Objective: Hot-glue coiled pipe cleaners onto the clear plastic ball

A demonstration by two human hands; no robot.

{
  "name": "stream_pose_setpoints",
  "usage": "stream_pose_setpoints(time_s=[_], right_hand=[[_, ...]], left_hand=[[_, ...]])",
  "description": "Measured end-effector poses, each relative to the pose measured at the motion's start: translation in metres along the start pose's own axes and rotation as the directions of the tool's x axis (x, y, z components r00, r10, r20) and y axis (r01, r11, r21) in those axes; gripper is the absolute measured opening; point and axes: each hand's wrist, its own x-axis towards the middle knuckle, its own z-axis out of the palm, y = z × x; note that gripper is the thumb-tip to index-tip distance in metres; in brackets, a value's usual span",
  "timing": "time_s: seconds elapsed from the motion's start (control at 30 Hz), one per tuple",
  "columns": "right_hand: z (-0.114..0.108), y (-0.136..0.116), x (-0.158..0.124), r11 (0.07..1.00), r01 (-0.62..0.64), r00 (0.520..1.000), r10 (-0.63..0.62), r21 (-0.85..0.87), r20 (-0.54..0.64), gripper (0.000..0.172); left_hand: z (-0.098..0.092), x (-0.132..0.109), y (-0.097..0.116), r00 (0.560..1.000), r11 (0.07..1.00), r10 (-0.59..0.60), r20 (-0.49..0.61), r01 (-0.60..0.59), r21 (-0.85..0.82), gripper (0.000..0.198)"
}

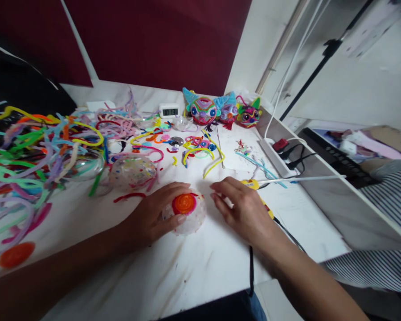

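Note:
My left hand (165,209) is closed around the left side of a clear plastic ball (189,226) resting on the white table. On the ball's upper face sits an orange coil (184,203) of pipe cleaner edged in pink. To the right of the ball hovers my right hand (237,203), its fingers loosely curled with a gap between thumb and forefinger. I see nothing held in it. A yellow hot glue gun (252,183) with a black cord lies partly hidden behind that hand. Another clear ball (133,171) with coloured specks is beyond my left hand.
Tangled pipe cleaners (43,156) cover the left side. Finished animal-face ornaments (203,111) and a small digital clock (169,110) stand at the back. At right, a power strip (278,158) lies along a raised edge panel (347,209), with a person in striped clothing (387,200) beyond.

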Motion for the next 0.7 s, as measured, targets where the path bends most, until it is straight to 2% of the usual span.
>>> stream_pose_setpoints(time_s=[0.07,0.17,0.23,0.33,0.47,0.7], right_hand=[[-0.011,0.011,-0.011,0.992,-0.046,0.999,0.042,-0.117,-0.034,0.024],[-0.020,0.030,-0.033,0.934,-0.158,0.986,0.131,-0.322,-0.105,0.025],[-0.020,0.043,-0.046,0.894,-0.247,0.969,0.223,-0.374,-0.107,0.025],[-0.017,0.058,-0.059,0.878,-0.365,0.930,0.355,-0.309,-0.091,0.029],[-0.018,0.069,-0.059,0.859,-0.489,0.872,0.489,-0.155,-0.042,0.033],[-0.029,0.077,-0.053,0.845,-0.530,0.836,0.534,-0.072,0.127,0.034]], left_hand=[[0.000,0.000,0.000,1.000,1.000,-0.003,0.005,0.003,0.005,0.047],[0.001,0.000,-0.001,1.000,1.000,-0.018,0.000,0.018,-0.009,0.047],[0.002,0.000,-0.002,1.000,0.999,-0.023,-0.008,0.022,-0.028,0.046],[0.003,-0.001,-0.003,1.000,0.998,-0.028,-0.004,0.027,-0.056,0.046],[0.003,-0.001,-0.004,0.999,0.997,-0.036,0.000,0.036,-0.071,0.046],[0.004,-0.005,-0.008,1.000,0.999,-0.021,0.005,0.022,-0.039,0.052]])
